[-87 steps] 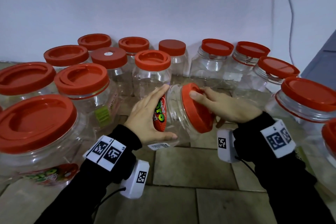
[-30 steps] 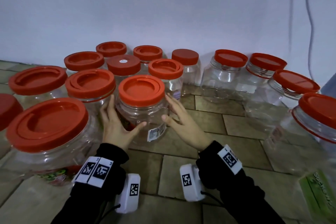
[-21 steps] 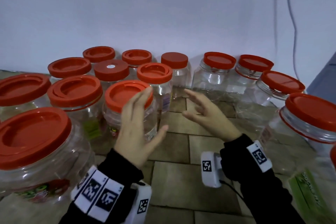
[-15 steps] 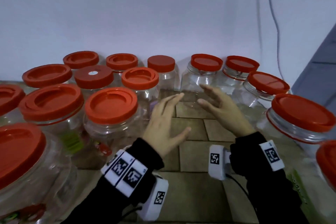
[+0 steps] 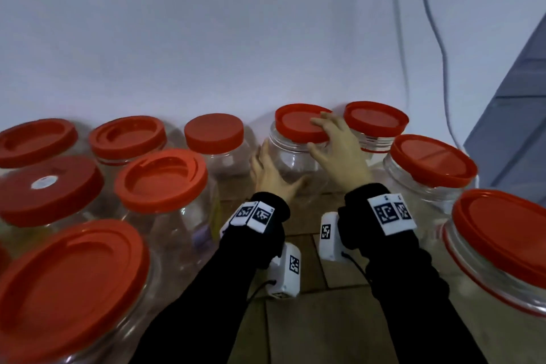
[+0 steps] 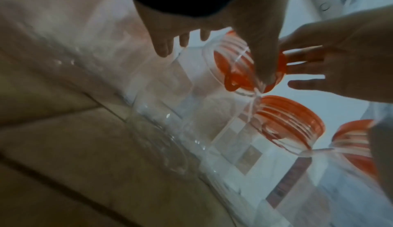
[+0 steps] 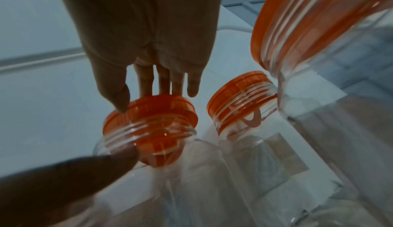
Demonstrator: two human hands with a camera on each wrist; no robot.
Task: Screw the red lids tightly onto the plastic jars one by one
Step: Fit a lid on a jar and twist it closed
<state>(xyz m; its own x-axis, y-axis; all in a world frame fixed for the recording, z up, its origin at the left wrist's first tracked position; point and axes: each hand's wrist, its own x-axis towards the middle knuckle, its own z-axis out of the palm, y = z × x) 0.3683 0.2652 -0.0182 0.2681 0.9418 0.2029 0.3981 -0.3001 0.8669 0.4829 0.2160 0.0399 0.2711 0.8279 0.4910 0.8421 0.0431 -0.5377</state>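
A clear plastic jar (image 5: 291, 164) stands upright by the wall with a red lid (image 5: 297, 122) sitting on its threaded neck. My left hand (image 5: 280, 168) holds the jar body, fingers down its left side and thumb across the front. My right hand (image 5: 317, 133) grips the lid, fingers curled over the top and thumb against the front rim. The right wrist view shows that lid (image 7: 153, 113) from below, with my right hand (image 7: 146, 99) on it. In the left wrist view my left hand (image 6: 217, 62) spans the jar (image 6: 191, 96).
Several lidded jars crowd the left (image 5: 161, 180) and the right (image 5: 432, 162); one (image 5: 375, 121) stands right beside my right hand. The white wall is close behind, with a cable (image 5: 437, 38) hanging down it. Bare tiled floor (image 5: 310, 328) lies under my forearms.
Both hands let go of the closed jar in the left group, moved right and away from me, and now hold the jar and lid by the wall.
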